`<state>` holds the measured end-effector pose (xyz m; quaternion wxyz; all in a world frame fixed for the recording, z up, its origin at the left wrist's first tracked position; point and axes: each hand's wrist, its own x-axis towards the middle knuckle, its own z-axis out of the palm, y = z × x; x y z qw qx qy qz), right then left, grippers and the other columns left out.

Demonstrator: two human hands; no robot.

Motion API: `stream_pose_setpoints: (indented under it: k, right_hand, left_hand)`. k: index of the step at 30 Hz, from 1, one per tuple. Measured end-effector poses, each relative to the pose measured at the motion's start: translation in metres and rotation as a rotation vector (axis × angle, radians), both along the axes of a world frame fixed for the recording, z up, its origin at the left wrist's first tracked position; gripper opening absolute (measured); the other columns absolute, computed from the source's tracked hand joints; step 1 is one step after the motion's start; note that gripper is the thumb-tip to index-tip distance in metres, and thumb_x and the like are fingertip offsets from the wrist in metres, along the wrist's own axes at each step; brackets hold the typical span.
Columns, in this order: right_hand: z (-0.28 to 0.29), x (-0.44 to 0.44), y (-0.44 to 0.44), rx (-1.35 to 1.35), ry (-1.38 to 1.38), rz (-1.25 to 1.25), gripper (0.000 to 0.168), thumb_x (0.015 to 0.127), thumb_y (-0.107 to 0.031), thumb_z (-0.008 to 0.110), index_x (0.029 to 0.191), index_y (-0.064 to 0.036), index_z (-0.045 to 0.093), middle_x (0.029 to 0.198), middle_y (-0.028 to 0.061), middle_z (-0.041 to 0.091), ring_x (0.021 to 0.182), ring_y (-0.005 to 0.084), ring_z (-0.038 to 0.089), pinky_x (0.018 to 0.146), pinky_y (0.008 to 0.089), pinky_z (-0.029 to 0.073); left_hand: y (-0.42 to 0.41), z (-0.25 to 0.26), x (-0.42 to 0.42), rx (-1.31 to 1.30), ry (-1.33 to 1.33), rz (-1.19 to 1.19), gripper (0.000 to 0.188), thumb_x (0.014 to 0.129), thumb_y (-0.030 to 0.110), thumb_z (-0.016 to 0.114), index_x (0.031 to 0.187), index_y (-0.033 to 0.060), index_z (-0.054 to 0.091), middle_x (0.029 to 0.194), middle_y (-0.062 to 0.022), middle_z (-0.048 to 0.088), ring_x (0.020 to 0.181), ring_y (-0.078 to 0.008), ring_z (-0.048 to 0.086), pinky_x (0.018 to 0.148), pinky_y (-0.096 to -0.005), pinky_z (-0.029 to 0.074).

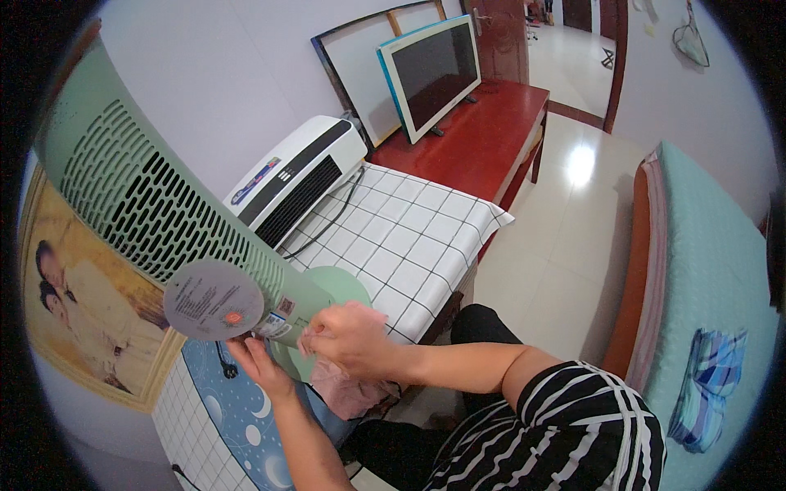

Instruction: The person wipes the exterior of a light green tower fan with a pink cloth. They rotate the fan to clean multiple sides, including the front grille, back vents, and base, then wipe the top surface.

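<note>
A pale green tower fan [178, 208] with a slotted grille rises before me, its round base [341, 285] on the table. A round grey tag [214, 299] printed with writing hangs in front of its lower body. My right hand [350, 337] is closed around a pink cloth [347, 390], held against the lower column near the stickers [276, 325]. Much of the cloth droops below that hand. My left hand [263, 365] is just under the tag, palm up. Its fingertips are hidden there, so whether they grip the tag or the fan is unclear.
A white heater [301, 178] with a black cord lies on the checked tablecloth [393, 230]. Beyond it, a television [436, 73] stands on a red table [466, 135]. A framed picture [98, 307] leans at left; a bed [706, 276] is at right. A plug [229, 369] rests on a blue mat [245, 423].
</note>
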<state>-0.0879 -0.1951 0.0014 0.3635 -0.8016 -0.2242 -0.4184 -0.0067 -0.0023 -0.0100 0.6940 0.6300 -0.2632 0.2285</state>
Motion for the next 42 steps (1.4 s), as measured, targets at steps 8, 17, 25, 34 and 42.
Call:
stream_pose_setpoints:
  k: [8, 17, 25, 34, 42]
  right_hand:
    - [0.014, 0.016, 0.021, 0.239, 0.010, 0.095, 0.003, 0.087, -0.015, 0.074, 0.089, -0.014, 0.076, 0.086, 0.0056, 0.067, 0.074, 0.0249, 0.065, 0.061, 0.0415, 0.049]
    - [0.004, -0.001, 0.014, -0.175, -0.048, -0.075, 0.021, 0.076, -0.005, 0.077, 0.096, -0.012, 0.078, 0.087, 0.0065, 0.058, 0.076, 0.0282, 0.060, 0.071, 0.0412, 0.049]
    - [0.005, -0.006, -0.006, -0.137, 0.042, -0.099, 0.020, 0.077, -0.002, 0.078, 0.096, -0.009, 0.076, 0.094, 0.0088, 0.063, 0.083, 0.0276, 0.062, 0.071, 0.0379, 0.051]
    - [0.023, 0.011, 0.029, -0.219, -0.178, -0.067, 0.020, 0.071, -0.004, 0.075, 0.091, -0.008, 0.073, 0.089, 0.0060, 0.063, 0.078, 0.0275, 0.060, 0.065, 0.0395, 0.048]
    - [0.007, -0.007, 0.016, -0.237, 0.049, -0.116, 0.011, 0.075, -0.001, 0.076, 0.082, -0.006, 0.069, 0.088, 0.0070, 0.062, 0.082, 0.0278, 0.060, 0.070, 0.0403, 0.048]
  left_hand:
    - [-0.012, 0.011, -0.005, -0.028, 0.061, 0.064, 0.056, 0.101, 0.012, 0.060, 0.151, -0.0001, 0.038, 0.149, -0.0136, 0.048, 0.131, -0.0255, 0.049, 0.114, -0.0396, 0.036]
    - [-0.009, 0.032, -0.006, -0.127, 0.125, -0.021, 0.054, 0.098, 0.008, 0.065, 0.146, -0.0013, 0.042, 0.139, -0.0130, 0.055, 0.129, -0.0216, 0.054, 0.108, -0.0370, 0.045]
    - [-0.013, 0.024, 0.001, -0.140, 0.125, -0.080, 0.046, 0.101, 0.011, 0.063, 0.143, 0.0036, 0.046, 0.138, -0.0113, 0.058, 0.132, -0.0215, 0.054, 0.109, -0.0365, 0.044]
    - [-0.009, 0.025, 0.002, -0.106, 0.158, -0.145, 0.057, 0.103, 0.015, 0.060, 0.153, 0.0006, 0.034, 0.148, -0.0153, 0.050, 0.137, -0.0238, 0.048, 0.116, -0.0384, 0.035]
    - [-0.006, 0.023, 0.004, -0.072, 0.175, -0.102, 0.059, 0.095, 0.009, 0.069, 0.147, 0.0058, 0.042, 0.141, -0.0118, 0.056, 0.133, -0.0235, 0.053, 0.108, -0.0398, 0.045]
